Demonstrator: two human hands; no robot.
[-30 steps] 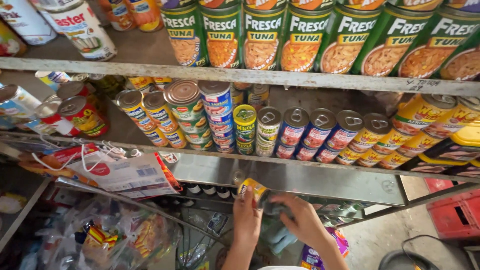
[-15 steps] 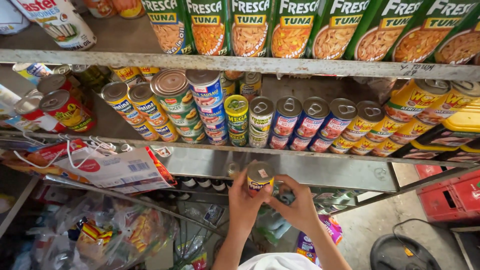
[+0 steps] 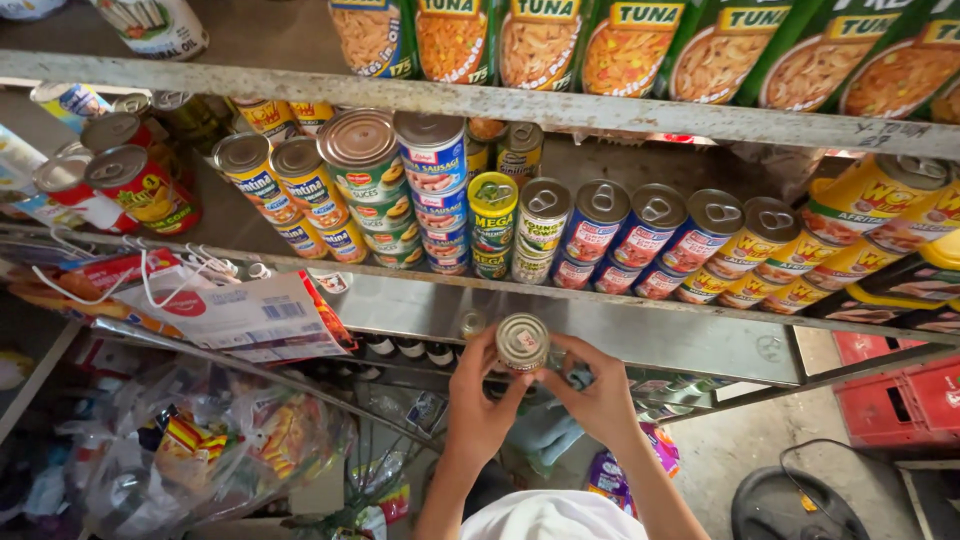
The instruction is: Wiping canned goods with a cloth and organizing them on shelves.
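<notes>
Head view: both hands, left hand [image 3: 478, 410] and right hand [image 3: 600, 405], grip small pull-tab can [image 3: 523, 342]; label seemingly yellow.

Both my forearms rise from the bottom centre of the frame, converging upward. My left hand [image 3: 478, 400] and right hand [image 3: 598, 395] sit close together at lower centre, fingers curled inward and fingertips pinched toward each other.

The can [image 3: 523, 342], earlier held low by the right hand [image 3: 598, 400] alone, is now raised to the shelf edge [image 3: 620, 335], with the left hand [image 3: 480, 405] joining.
</notes>
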